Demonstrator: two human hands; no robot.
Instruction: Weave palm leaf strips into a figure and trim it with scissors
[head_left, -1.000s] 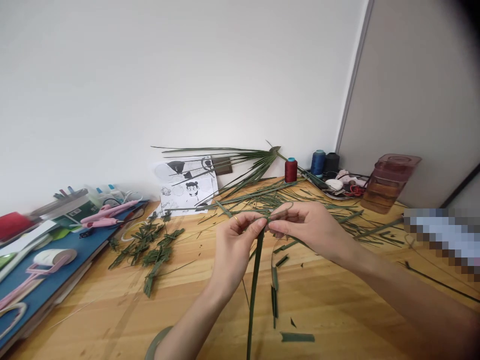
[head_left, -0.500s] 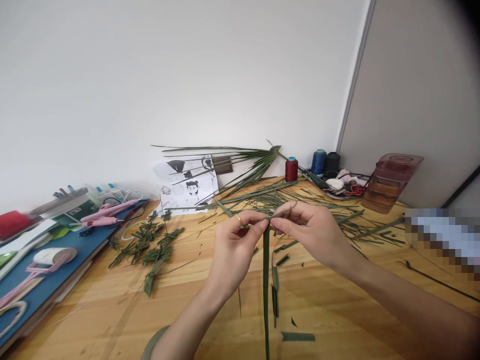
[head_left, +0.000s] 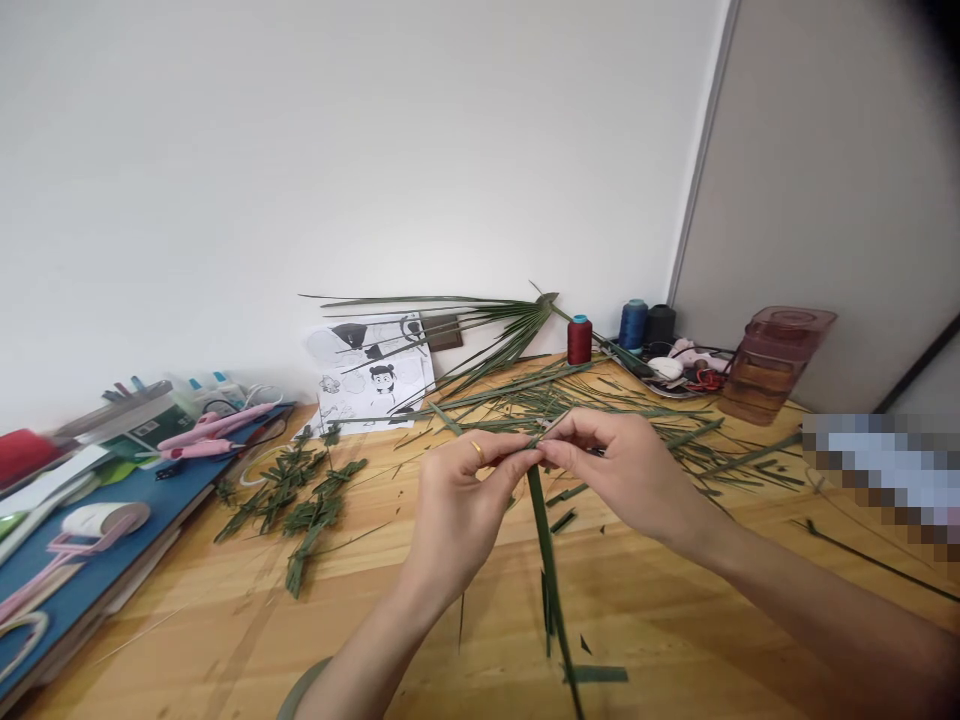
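Both hands meet above the middle of the wooden table (head_left: pixel 360 640). My left hand (head_left: pixel 465 500), with a ring on one finger, pinches the top of a long green leaf strip (head_left: pixel 550 560). From the other side, my right hand (head_left: pixel 630 480) pinches the same strip with thumb and fingertips. The strip hangs down towards me, slanting to the right at its lower end. What lies right between the fingertips is mostly hidden. Left of my hands lie woven leaf pieces (head_left: pixel 311 510).
Behind lie a palm frond (head_left: pixel 517 325), loose leaf strips (head_left: pixel 690 435) and printed drawings (head_left: pixel 375 385). A red thread spool (head_left: pixel 579 340), a blue spool (head_left: pixel 634 325) and a pink-lidded bottle (head_left: pixel 776 365) stand at the back right. A blue board (head_left: pixel 161 520) holding tools is at left.
The hanging leaf strip has swung, its lower end now further right. Both hands stay pinched together, with only small finger shifts. The view has moved slightly.
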